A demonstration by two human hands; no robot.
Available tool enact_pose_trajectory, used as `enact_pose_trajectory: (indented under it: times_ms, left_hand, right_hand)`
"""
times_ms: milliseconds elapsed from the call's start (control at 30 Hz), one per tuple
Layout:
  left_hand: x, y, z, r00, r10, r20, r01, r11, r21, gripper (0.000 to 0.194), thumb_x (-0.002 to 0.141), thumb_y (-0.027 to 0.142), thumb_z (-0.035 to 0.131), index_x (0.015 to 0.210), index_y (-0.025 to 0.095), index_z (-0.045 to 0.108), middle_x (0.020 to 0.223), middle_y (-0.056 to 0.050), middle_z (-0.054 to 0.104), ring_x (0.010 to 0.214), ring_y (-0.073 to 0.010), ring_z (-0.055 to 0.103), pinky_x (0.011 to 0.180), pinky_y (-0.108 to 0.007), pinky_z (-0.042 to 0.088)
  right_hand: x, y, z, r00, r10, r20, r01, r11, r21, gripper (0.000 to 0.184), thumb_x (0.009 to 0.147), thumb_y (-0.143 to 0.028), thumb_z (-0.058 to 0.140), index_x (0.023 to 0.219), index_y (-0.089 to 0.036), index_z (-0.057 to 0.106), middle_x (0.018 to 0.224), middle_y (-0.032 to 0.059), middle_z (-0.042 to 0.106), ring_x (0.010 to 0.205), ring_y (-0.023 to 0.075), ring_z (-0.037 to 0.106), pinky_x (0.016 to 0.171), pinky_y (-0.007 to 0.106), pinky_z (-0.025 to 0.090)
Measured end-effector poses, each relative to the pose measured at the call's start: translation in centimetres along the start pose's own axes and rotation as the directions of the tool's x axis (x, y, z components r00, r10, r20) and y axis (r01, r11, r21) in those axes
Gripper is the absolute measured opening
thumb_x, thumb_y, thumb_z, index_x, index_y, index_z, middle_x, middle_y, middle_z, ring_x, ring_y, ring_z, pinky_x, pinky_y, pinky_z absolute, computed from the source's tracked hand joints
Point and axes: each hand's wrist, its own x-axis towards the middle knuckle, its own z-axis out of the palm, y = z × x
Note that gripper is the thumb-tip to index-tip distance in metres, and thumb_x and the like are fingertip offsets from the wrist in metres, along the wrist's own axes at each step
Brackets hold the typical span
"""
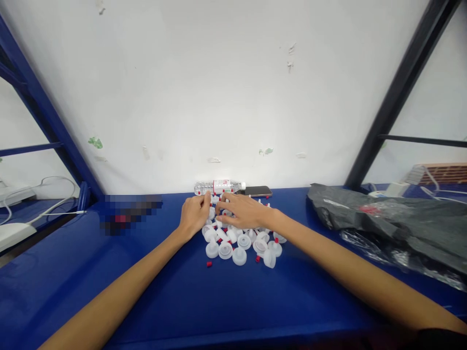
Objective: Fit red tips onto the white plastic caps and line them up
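Note:
A pile of white plastic nozzle caps (239,256) and small red tips (209,264) lies on the blue table. At the left edge of this heap is my left hand (195,215), back toward me; its thumb shows, but the other fingers are mostly hidden. My right hand (246,211) is palm down over the caps, its fingers spread and bent to the left, with nothing visibly gripped. Some caps stand on their rims, some lie upside down, and a few carry a red tip.
A clear water bottle (219,186) lies against the wall, beside a dark phone (257,190). Grey plastic bags (386,218) cover the right side. On the left are a pixelated dark object (126,216) and a white device with cables (16,233). Metal frame posts (397,97) flank the table (175,301).

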Motion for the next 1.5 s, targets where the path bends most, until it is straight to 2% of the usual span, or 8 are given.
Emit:
enact_pose_trajectory:
  times_ms: [200,333,733,933,1067,1267,1367,1500]
  left_hand:
    - [0.1,-0.1,-0.4,0.996,-0.056,-0.069,0.051,0.996,-0.070,0.056,0.099,0.046,0.033,0.049,0.022,0.032,0.047,0.003,0.032,0.048,-0.0117,0.036,0.055,-0.030,0.022]
    - [0.2,0.0,-0.6,0.995,-0.066,-0.076,0.057,0.993,-0.107,0.055,0.099,0.046,0.032,0.050,0.021,0.035,0.046,0.003,0.035,0.048,-0.0120,0.039,0.055,-0.030,0.024]
    - [0.0,0.4,-1.8,0.999,-0.016,0.046,0.021,0.993,-0.116,0.054,0.096,0.044,0.037,0.049,0.020,0.049,0.046,0.001,0.046,0.051,-0.0149,0.047,0.058,-0.029,0.028]
    - [-0.4,0.9,-1.7,0.997,0.029,0.073,-0.017,0.986,-0.168,0.056,0.098,0.044,0.036,0.050,0.020,0.050,0.049,0.001,0.053,0.053,-0.0151,0.052,0.060,-0.029,0.033]
    - [-0.4,1.1,-1.5,0.996,0.042,0.077,-0.026,0.979,-0.202,0.057,0.100,0.045,0.033,0.053,0.020,0.052,0.049,0.002,0.053,0.052,-0.0138,0.051,0.060,-0.027,0.036]
    - [0.4,0.6,-1.9,1.000,0.000,0.016,0.002,0.984,-0.179,0.054,0.101,0.045,0.029,0.060,0.021,0.054,0.052,0.002,0.053,0.051,-0.0142,0.050,0.057,-0.027,0.037]
    - [1.9,-0.7,-2.2,1.000,0.016,-0.007,-0.016,0.993,-0.118,0.039,0.097,0.040,0.039,0.070,0.021,0.061,0.063,0.000,0.059,0.063,-0.0176,0.056,0.066,-0.029,0.041]
    - [3.9,-3.6,-2.0,0.997,0.048,0.060,-0.044,0.997,-0.059,0.026,0.085,0.038,0.055,0.097,0.021,0.071,0.102,-0.007,0.067,0.102,-0.0267,0.061,0.091,-0.037,0.045]
  right_hand:
    - [1.5,0.4,1.4,0.998,-0.004,0.056,0.000,0.998,0.069,0.025,0.105,-0.031,0.040,0.092,-0.019,0.057,0.078,0.0020,0.059,0.067,0.0150,0.051,0.065,0.028,0.035]
    - [1.6,0.4,1.6,0.999,0.032,0.037,-0.036,0.994,0.101,0.038,0.107,-0.036,0.039,0.074,-0.019,0.050,0.059,-0.0037,0.047,0.053,0.0110,0.039,0.058,0.028,0.026]
    - [1.4,0.2,1.2,0.956,0.266,-0.125,-0.256,0.962,0.091,0.054,0.105,-0.041,0.038,0.056,-0.019,0.041,0.052,-0.0012,0.042,0.050,0.0114,0.031,0.057,0.032,0.017]
    - [1.2,0.8,0.4,0.963,0.258,-0.082,-0.246,0.961,0.127,0.051,0.107,-0.042,0.035,0.065,-0.018,0.052,0.066,0.0018,0.058,0.058,0.0133,0.045,0.060,0.030,0.026]
    - [1.3,1.4,0.0,0.962,0.259,-0.087,-0.245,0.958,0.146,0.056,0.111,-0.042,0.023,0.080,-0.019,0.064,0.087,0.0046,0.067,0.079,0.0173,0.059,0.073,0.030,0.037]
    - [1.6,3.1,0.7,0.948,0.300,-0.102,-0.294,0.953,0.073,0.040,0.108,-0.042,0.034,0.116,-0.020,0.066,0.118,0.0127,0.063,0.113,0.0265,0.056,0.096,0.036,0.040]
    - [1.8,3.7,1.5,0.951,0.305,-0.052,-0.303,0.952,0.039,0.044,0.103,-0.052,0.044,0.133,-0.025,0.061,0.130,0.0142,0.058,0.121,0.0303,0.054,0.099,0.040,0.041]
    - [2.6,3.9,2.3,0.946,0.323,0.009,-0.323,0.946,-0.012,0.051,0.096,-0.056,0.055,0.136,-0.024,0.059,0.130,0.0152,0.058,0.117,0.0337,0.057,0.094,0.042,0.045]
